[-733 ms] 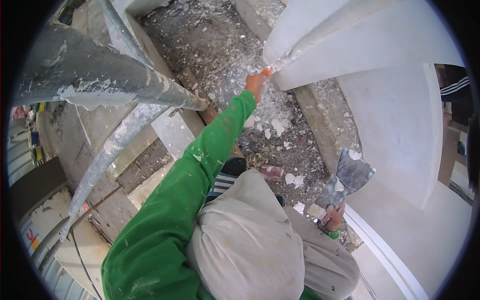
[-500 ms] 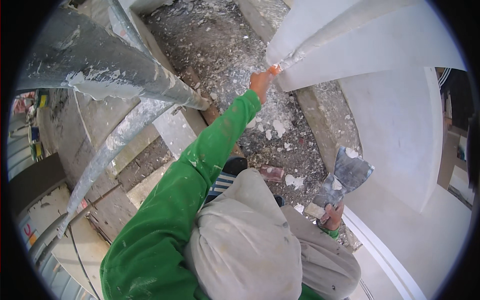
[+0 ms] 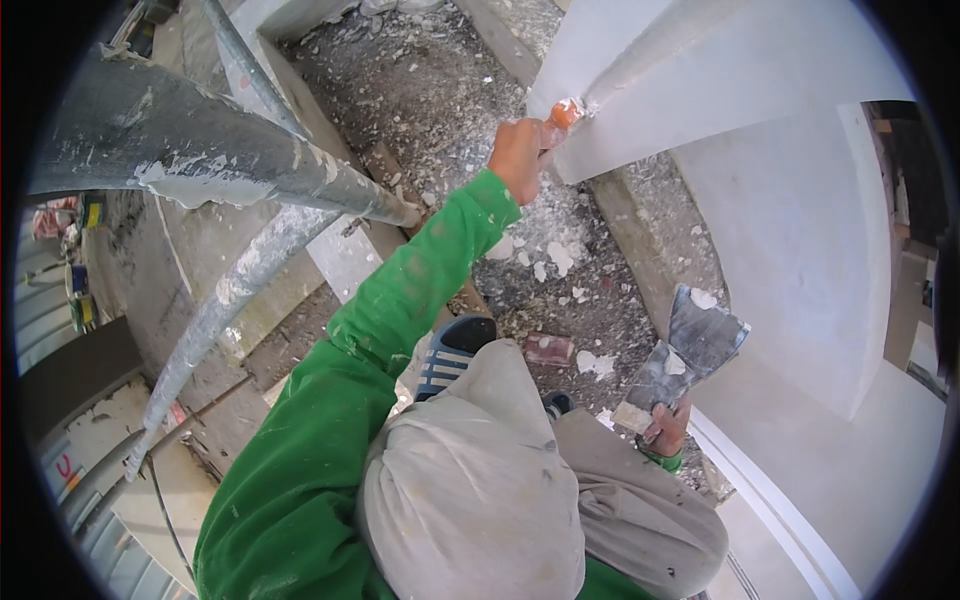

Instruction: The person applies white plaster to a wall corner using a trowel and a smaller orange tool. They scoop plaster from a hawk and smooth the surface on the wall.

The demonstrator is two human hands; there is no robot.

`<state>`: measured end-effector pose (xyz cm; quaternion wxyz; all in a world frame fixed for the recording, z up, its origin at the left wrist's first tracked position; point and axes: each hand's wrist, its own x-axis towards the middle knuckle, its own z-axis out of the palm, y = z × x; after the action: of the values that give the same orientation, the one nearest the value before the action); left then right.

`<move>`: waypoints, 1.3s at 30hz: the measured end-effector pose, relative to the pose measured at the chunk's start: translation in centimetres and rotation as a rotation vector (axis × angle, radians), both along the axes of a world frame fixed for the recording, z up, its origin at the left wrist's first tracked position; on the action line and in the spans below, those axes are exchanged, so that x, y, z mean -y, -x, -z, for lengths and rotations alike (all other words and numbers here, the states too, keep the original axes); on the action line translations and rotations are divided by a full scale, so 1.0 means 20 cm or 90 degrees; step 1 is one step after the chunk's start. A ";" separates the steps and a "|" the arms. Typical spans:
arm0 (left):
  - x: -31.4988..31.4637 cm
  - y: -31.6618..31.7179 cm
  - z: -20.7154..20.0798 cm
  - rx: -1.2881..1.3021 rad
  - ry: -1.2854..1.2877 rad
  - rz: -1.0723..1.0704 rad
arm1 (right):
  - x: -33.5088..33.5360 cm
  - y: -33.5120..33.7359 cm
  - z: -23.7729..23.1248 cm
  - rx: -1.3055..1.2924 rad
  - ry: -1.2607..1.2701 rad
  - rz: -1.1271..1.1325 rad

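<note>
Site: rubble-strewn ground [image 3: 400, 110] beside smooth white walls [image 3: 780, 230]. Left hand [image 3: 518, 158] was closed around an orange-ended tool [image 3: 567, 113], positioned at the near end of a white column [image 3: 700, 95]; contact could not be told. Right hand [image 3: 670, 428], near the right knee [image 3: 650, 500], was gripping grey metal blades [image 3: 708, 335], white residue on them. Farther out: a reddish block [image 3: 549, 349] lay near the feet; a spattered grey pole [image 3: 230, 145] slanted at left.

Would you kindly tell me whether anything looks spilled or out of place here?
Yes: white splotches lie scattered over the dark ground near the left hand, perhaps dropped filler, and a ragged white crust mars the grey pole at left, standing out against its surface.
</note>
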<state>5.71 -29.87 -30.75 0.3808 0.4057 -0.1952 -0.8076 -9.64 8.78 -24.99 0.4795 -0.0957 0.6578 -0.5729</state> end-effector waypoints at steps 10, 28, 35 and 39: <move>-0.04 -0.19 0.31 0.047 0.004 -0.041 | 0.01 0.00 0.00 -0.003 0.005 0.018; 0.06 0.06 1.04 0.066 -0.047 -0.107 | -0.04 0.00 0.01 -0.029 -0.009 0.027; -0.03 0.07 0.61 -0.003 -0.067 -0.077 | -0.03 -0.01 0.00 -0.021 -0.024 0.025; -0.03 0.07 0.45 0.035 -0.035 -0.051 | 0.00 -0.01 -0.03 -0.028 -0.052 0.007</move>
<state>4.24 -29.37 -39.82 0.3963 0.4455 -0.1667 -0.7853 -9.43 8.82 -24.47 0.4652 -0.0850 0.6913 -0.5463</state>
